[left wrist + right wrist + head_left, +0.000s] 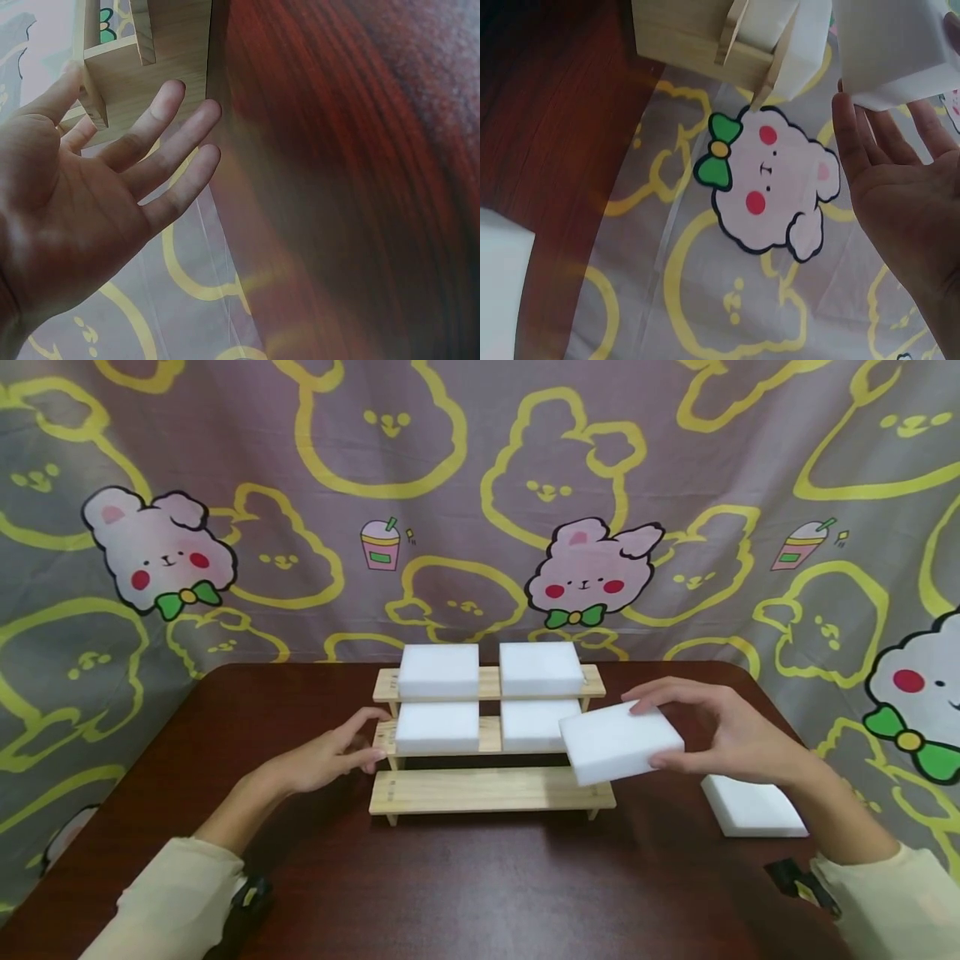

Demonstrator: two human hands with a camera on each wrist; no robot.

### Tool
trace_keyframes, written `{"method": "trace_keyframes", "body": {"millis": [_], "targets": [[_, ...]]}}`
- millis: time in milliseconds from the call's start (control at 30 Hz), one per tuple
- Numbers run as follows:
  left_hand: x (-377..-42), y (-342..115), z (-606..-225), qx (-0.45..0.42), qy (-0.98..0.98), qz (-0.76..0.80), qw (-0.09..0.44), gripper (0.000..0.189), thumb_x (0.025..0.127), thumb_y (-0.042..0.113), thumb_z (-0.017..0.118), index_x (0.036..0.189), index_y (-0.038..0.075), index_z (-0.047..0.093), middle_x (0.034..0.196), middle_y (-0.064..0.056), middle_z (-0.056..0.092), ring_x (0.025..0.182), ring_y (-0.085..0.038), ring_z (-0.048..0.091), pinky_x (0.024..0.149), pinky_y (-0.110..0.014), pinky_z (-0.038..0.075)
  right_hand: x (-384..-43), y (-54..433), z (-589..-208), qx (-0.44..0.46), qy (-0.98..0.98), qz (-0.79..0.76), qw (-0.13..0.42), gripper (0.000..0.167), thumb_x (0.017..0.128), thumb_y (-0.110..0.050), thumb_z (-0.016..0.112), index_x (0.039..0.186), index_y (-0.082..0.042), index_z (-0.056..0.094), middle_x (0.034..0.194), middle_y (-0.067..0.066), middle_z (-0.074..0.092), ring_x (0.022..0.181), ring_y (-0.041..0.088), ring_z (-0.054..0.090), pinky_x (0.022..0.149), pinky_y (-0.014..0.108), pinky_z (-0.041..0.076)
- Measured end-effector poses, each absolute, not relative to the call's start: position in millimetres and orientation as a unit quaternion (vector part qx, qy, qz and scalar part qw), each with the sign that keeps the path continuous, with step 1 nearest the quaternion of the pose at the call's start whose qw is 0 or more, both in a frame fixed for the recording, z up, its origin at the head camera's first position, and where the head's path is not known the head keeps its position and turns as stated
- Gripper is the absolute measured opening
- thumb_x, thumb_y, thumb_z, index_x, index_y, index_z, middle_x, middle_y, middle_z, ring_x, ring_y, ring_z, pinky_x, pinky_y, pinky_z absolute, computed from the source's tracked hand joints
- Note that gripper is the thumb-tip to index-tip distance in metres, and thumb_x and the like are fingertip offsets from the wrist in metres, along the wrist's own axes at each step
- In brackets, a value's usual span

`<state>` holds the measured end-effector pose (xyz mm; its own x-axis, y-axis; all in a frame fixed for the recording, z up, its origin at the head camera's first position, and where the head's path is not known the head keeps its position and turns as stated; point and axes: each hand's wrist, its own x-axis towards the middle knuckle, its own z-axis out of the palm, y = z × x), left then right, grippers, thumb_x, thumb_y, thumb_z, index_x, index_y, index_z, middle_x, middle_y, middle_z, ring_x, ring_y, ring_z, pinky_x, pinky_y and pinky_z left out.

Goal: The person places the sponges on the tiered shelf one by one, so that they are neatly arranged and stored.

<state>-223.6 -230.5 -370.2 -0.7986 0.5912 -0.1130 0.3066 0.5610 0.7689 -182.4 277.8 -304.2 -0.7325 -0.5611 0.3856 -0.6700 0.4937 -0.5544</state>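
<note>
My right hand (723, 727) grips a white foam block (622, 743) between thumb and fingers. The block is tilted, in front of the right end of a three-tier wooden stand (450, 789). In the right wrist view the fingers (851, 142) lie along the block's lower side. My left hand (322, 756) holds the left end of the middle tier between thumb and index finger; its other fingers (199, 124) are spread below, in the left wrist view. Two foam blocks sit on the top tier and two on the middle tier, the right one partly hidden. The bottom tier is bare.
Another white foam block (757, 810) lies on the dark red-brown table (480, 885), to the right of the stand and partly behind the right forearm. A patterned curtain (450, 527) hangs behind the table and at its sides.
</note>
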Motion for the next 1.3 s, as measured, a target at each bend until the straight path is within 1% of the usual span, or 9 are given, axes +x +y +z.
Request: {"method": "trace_keyframes", "body": {"millis": [167, 333, 600, 800, 1000, 1167, 1300], "targets": [[-223, -231, -371, 0.255, 0.869, 0.383, 0.182, 0.049, 0.11, 0.024, 0.055, 0.149, 0.011, 0.027, 0.097, -0.014, 0.068, 0.095, -0.031, 0.066, 0.081, -0.048, 0.05, -182, 271, -306, 0.356, -0.855, 0.369, 0.073, 0.056, 0.07, -0.004, 0.095, 0.118, -0.021, 0.071, 0.128, -0.002, 0.068, 0.113, 0.01, 0.059, 0.09, 0.027, 0.044], [-223, -231, -372, 0.255, 0.871, 0.379, 0.179, 0.048, 0.11, 0.025, 0.054, 0.148, 0.011, 0.028, 0.096, -0.015, 0.068, 0.095, -0.031, 0.065, 0.08, -0.048, 0.051, -182, 263, -306, 0.361, -0.848, 0.38, 0.076, 0.056, 0.07, -0.004, 0.095, 0.118, -0.021, 0.071, 0.128, -0.003, 0.069, 0.113, 0.01, 0.06, 0.088, 0.027, 0.046], [-224, -232, -372, 0.255, 0.872, 0.376, 0.181, 0.05, 0.11, 0.025, 0.055, 0.149, 0.012, 0.028, 0.097, -0.015, 0.068, 0.096, -0.031, 0.065, 0.08, -0.048, 0.05, -182, 251, -309, 0.356, -0.848, 0.386, 0.076, 0.055, 0.07, -0.007, 0.096, 0.118, -0.023, 0.073, 0.128, -0.004, 0.07, 0.116, 0.009, 0.061, 0.095, 0.024, 0.042], [-224, -232, -372, 0.258, 0.87, 0.38, 0.18, 0.049, 0.11, 0.025, 0.055, 0.149, 0.011, 0.028, 0.097, -0.015, 0.068, 0.095, -0.03, 0.065, 0.08, -0.047, 0.051, -183, 246, -313, 0.366, -0.846, 0.381, 0.075, 0.056, 0.07, -0.009, 0.097, 0.119, -0.021, 0.074, 0.128, 0.0, 0.07, 0.117, 0.009, 0.061, 0.095, 0.026, 0.045], [-224, -231, -372, 0.252, 0.871, 0.381, 0.182, 0.049, 0.11, 0.025, 0.055, 0.149, 0.011, 0.028, 0.098, -0.016, 0.068, 0.096, -0.032, 0.065, 0.079, -0.047, 0.051, -185, 242, -316, 0.38, -0.835, 0.394, 0.058, 0.055, 0.07, -0.009, 0.097, 0.118, -0.021, 0.073, 0.129, 0.0, 0.069, 0.118, 0.01, 0.06, 0.093, 0.027, 0.049], [-224, -231, -372, 0.248, 0.872, 0.379, 0.185, 0.05, 0.11, 0.026, 0.055, 0.149, 0.011, 0.028, 0.097, -0.016, 0.067, 0.096, -0.032, 0.063, 0.079, -0.047, 0.05, -184, 236, -318, 0.399, -0.822, 0.404, 0.046, 0.059, 0.07, -0.009, 0.097, 0.122, -0.02, 0.072, 0.133, 0.001, 0.067, 0.122, 0.011, 0.058, 0.094, 0.027, 0.05], [-224, -231, -373, 0.247, 0.873, 0.378, 0.184, 0.05, 0.11, 0.026, 0.055, 0.149, 0.011, 0.028, 0.096, -0.015, 0.067, 0.095, -0.032, 0.063, 0.079, -0.047, 0.05, -183, 229, -319, 0.412, -0.81, 0.416, 0.034, 0.06, 0.071, -0.008, 0.097, 0.124, -0.019, 0.071, 0.134, 0.001, 0.065, 0.121, 0.013, 0.057, 0.089, 0.026, 0.052]]}}
